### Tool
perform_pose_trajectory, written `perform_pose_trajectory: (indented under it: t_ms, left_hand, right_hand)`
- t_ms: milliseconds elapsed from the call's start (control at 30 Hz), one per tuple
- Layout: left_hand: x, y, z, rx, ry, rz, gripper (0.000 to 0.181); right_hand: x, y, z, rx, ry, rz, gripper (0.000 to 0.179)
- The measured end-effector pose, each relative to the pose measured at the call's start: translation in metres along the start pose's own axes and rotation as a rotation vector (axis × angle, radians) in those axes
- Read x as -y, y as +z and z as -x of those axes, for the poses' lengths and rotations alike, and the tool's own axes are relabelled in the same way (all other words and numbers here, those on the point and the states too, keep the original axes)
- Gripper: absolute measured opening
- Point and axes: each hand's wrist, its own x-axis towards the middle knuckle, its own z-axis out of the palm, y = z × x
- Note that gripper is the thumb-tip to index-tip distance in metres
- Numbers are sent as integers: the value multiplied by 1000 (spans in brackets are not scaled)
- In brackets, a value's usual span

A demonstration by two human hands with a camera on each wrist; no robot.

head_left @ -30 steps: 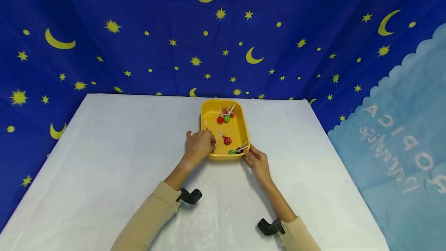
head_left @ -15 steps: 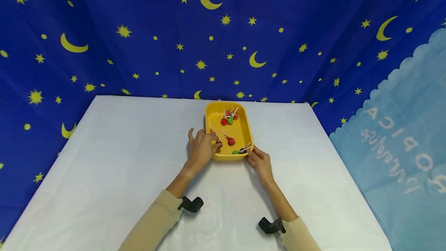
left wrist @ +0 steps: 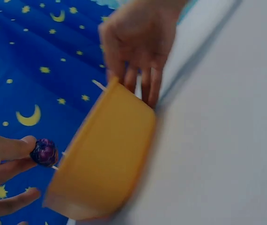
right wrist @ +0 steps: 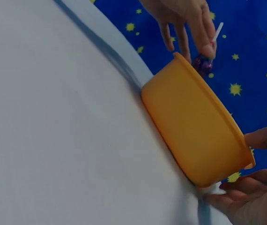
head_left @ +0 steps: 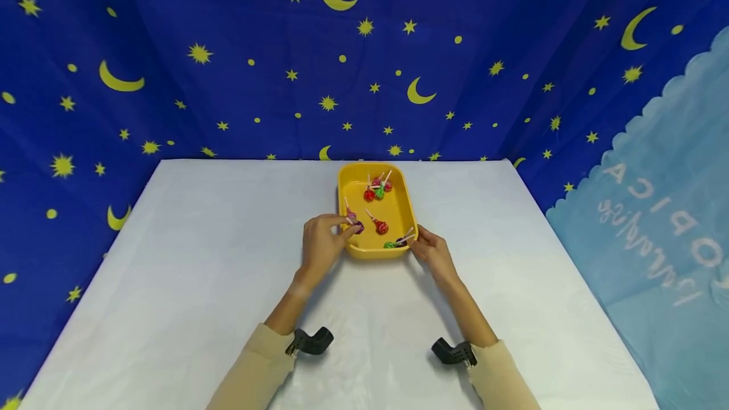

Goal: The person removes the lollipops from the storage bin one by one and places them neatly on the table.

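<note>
A yellow plastic tub (head_left: pixel 378 254) stands near the table's far edge with several wrapped lollipops inside. My left hand (head_left: pixel 321 247) pinches a purple lollipop (head_left: pixel 359 228) between thumb and finger over the tub's left side. In the left wrist view this purple candy head (left wrist: pixel 45 152) shows at the fingertips, above the rim. At the near right corner my right hand (head_left: pixel 436 258) holds the tub. The right wrist view shows its thumb (right wrist: pixel 266 136) at the rim and its other fingers low by the wall (right wrist: pixel 194 122).
A red lollipop (head_left: pixel 381 226) lies mid-tub, a pink one (head_left: pixel 351 214) by the left wall. A green one (head_left: pixel 390 245) and a dark one (head_left: pixel 401 242) lie in the near right corner. Red and green ones (head_left: pixel 380 193) cluster at the far end. A starry blue cloth (head_left: pixel 256 49) hangs behind.
My left hand, earlier reaching down inside the tub's left side, has come up and back left with the purple lollipop now in plain sight. The right hand keeps its place at the corner.
</note>
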Motion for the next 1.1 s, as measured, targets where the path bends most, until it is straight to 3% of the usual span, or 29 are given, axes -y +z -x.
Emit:
perform_pose_trajectory:
  t_ms: [167,467,667,833,967,1100]
  left_hand:
    - [-5,-9,-3,1,-79,238,16]
    - [-1,-7,-8,8,-75,381,11]
    - [7,-11,-12,-31,-138,652,13]
    - [15,-22,-11,-16,-211,831,19]
    - [24,-31,-10,-7,-232,859,20]
    - [37,-46,-14,65,-239,786,29]
  right_hand:
    - [0,-3,-4,66,-27,-7,56]
    - [-3,-10,-4,79,-50,34,55]
    - [-6,-10,-6,99,-60,15,55]
    - [-11,-7,-4,94,-67,11,55]
    - [-15,-7,-1,88,-62,3,55]
    - [-14,-6,2,78,-58,6,55]
